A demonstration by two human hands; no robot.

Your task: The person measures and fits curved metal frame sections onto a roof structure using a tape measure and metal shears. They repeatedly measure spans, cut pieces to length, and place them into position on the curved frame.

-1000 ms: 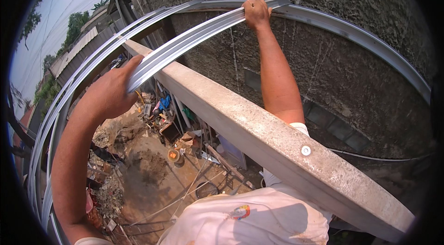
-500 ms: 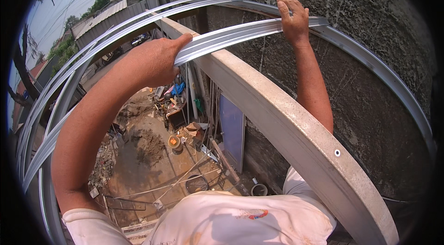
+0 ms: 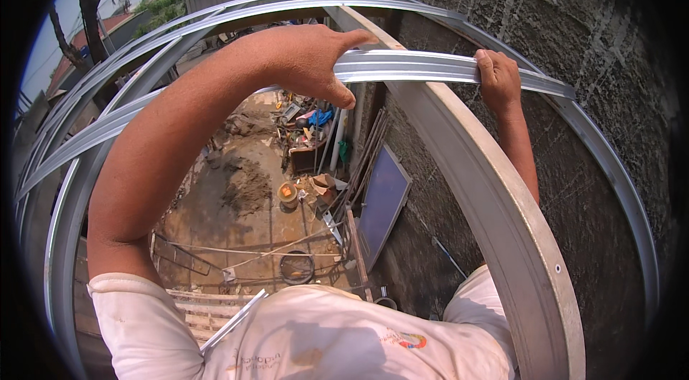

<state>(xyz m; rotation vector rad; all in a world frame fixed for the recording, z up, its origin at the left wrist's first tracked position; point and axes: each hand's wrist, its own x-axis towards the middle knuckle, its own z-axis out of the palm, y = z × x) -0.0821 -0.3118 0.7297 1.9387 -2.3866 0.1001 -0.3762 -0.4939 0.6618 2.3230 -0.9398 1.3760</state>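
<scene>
Hands grip one silver metal channel (image 3: 423,68) lying across the pale beam (image 3: 495,215) beside the rough wall (image 3: 574,35). Left hand (image 3: 308,61): fingers curled over its top, thumb beneath. Right hand (image 3: 497,78): fingers wrapped over its far end.

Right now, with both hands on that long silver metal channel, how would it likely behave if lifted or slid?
The metal channel looks thin-walled and very long, so probably light but whippy at its far ends. Its smooth, shiny surface may slide easily across the beam. The left hand and right hand grip it apart, which should steady it.
</scene>
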